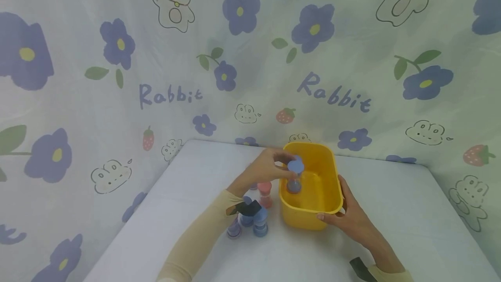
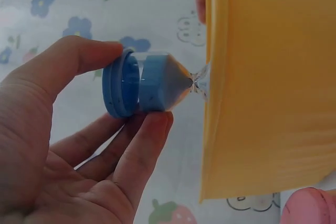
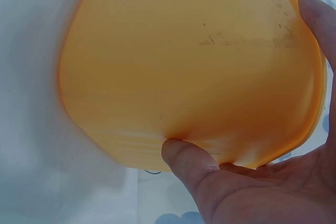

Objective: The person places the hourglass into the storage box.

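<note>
My left hand (image 1: 270, 165) pinches a small blue hourglass (image 1: 295, 167) by its upper cap, thumb on one side and fingers on the other. The hourglass hangs upright inside the left rim of a yellow plastic bin (image 1: 311, 220). In the left wrist view, the bin's wall hides its lower bulb, while blue sand (image 2: 157, 82) shows in the near bulb. My right hand (image 1: 358, 221) grips the bin at its near right corner. Seen from the right wrist, one fingertip (image 3: 181, 156) presses the outer wall, and another digit lies at the rim.
Left of the bin stand several hourglasses: a pink one (image 1: 265, 196), a blue one (image 1: 260, 223), a purple one (image 1: 234, 229) and others partly hidden by the left wrist strap. A white cloth (image 1: 188, 177) covers the table. Behind hangs a rabbit-and-flower curtain (image 1: 258, 55).
</note>
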`<state>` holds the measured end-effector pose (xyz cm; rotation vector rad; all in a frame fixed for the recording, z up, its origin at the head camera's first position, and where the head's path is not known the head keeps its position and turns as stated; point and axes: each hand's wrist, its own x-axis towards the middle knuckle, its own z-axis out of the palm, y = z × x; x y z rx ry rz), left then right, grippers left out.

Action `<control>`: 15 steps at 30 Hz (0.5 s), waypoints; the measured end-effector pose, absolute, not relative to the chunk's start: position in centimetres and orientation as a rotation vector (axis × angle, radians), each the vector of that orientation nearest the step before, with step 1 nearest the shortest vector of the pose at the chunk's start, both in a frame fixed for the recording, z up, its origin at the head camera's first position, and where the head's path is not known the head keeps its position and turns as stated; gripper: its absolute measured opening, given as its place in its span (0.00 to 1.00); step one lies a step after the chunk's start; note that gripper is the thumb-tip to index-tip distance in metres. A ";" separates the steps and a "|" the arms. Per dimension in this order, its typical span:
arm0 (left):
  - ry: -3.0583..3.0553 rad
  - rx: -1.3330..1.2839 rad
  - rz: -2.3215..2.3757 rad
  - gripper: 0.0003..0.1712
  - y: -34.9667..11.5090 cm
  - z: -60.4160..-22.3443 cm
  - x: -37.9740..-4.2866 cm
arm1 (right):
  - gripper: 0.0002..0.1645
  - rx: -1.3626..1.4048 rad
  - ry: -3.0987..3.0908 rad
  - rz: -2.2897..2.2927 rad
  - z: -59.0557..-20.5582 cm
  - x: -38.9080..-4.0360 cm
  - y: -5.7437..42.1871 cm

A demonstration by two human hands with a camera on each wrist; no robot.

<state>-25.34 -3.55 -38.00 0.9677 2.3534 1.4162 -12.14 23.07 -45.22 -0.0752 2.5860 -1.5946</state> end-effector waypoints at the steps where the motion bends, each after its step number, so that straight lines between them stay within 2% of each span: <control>1: 2.364 0.961 1.398 0.31 -3.5 -38.1 -25.3 | 0.76 -0.079 2.583 -1.599 -45.2 -12.1 23.1; 15: 2.386 0.923 1.251 0.30 -2.8 -39.0 -25.8 | 0.74 -0.114 2.602 -1.610 -45.2 -12.1 23.1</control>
